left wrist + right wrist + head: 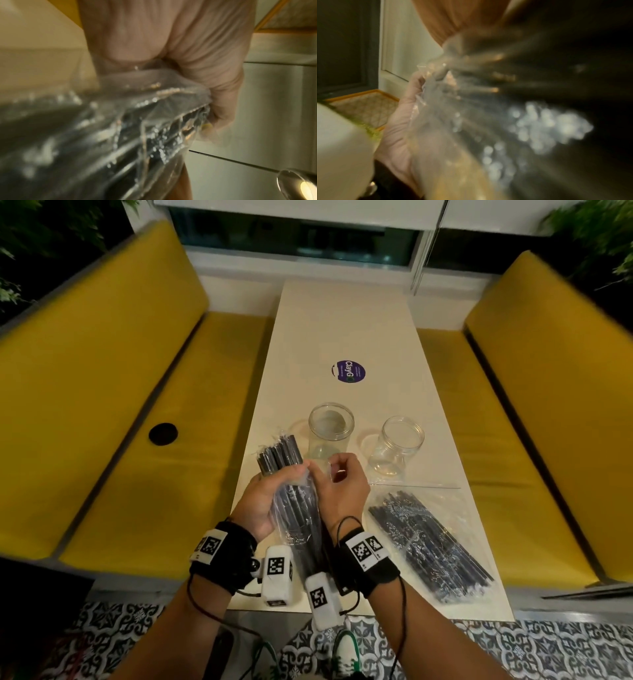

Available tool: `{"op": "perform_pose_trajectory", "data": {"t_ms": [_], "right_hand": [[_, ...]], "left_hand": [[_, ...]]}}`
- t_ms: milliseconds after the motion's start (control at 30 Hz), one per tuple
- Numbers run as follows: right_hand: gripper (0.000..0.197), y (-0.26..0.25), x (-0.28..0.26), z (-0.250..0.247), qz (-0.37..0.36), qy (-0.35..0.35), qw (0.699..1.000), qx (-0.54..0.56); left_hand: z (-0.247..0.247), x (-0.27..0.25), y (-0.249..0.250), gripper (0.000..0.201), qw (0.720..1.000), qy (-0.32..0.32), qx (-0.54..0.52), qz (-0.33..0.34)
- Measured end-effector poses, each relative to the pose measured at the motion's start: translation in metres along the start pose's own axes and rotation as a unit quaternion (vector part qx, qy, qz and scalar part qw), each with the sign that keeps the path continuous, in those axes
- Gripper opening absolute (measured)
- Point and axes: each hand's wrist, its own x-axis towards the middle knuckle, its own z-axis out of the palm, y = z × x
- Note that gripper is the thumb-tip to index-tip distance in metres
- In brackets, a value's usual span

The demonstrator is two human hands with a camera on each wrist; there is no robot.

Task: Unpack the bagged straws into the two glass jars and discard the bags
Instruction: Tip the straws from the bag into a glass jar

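A bag of black straws (294, 508) is gripped by the curled fingers of the left hand (263, 501). Its clear top edge is pinched by the closed fingers of the right hand (339, 484). Two empty glass jars (330, 429) are seen just past the fingers. A second bag (431, 542) lies right of them, so two bags are counted.

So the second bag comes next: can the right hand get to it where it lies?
Probably yes: the second bag of straws lies uncovered beside the right hand, which must first release the held bag.
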Motion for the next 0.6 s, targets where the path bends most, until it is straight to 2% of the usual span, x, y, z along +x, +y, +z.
{"op": "perform_pose_trajectory", "data": {"t_ms": [67,133,167,233,300,367,433,467,600], "right_hand": [[0.036,-0.005,-0.001,0.000,-0.015,-0.001,1.000,0.025],[0.042,-0.010,-0.003,0.001,-0.026,-0.007,0.999,0.035],[0.040,-0.011,-0.005,0.001,-0.036,-0.014,0.999,0.027],[0.025,-0.011,-0.010,0.000,-0.087,-0.036,0.995,0.015],[0.024,-0.007,-0.018,0.002,-0.159,-0.076,0.984,0.005],[0.035,-0.005,-0.022,0.007,-0.190,-0.103,0.976,-0.033],[0.039,-0.009,-0.022,0.012,-0.163,-0.107,0.978,-0.078],[0.041,-0.013,-0.021,0.013,-0.132,-0.122,0.979,-0.094],[0.053,-0.028,-0.016,0.004,-0.008,-0.252,0.962,-0.107]], "left_hand": [[0.001,0.000,-0.003,0.057,1.000,0.022,-0.015,0.004],[0.005,0.000,-0.004,0.055,0.998,0.052,-0.007,0.030],[0.006,0.002,-0.003,0.055,0.996,0.076,-0.008,0.041],[0.001,0.007,0.000,0.068,0.991,0.124,-0.028,0.050],[-0.007,0.014,0.005,0.077,0.988,0.132,-0.047,0.063],[-0.006,0.011,0.012,0.063,0.991,0.107,-0.047,0.064],[-0.002,0.007,0.017,0.037,0.996,0.063,-0.042,0.048],[-0.002,0.006,0.017,0.032,0.997,0.049,-0.037,0.041],[-0.004,0.007,0.022,0.039,0.999,0.044,-0.018,0.026]]}}
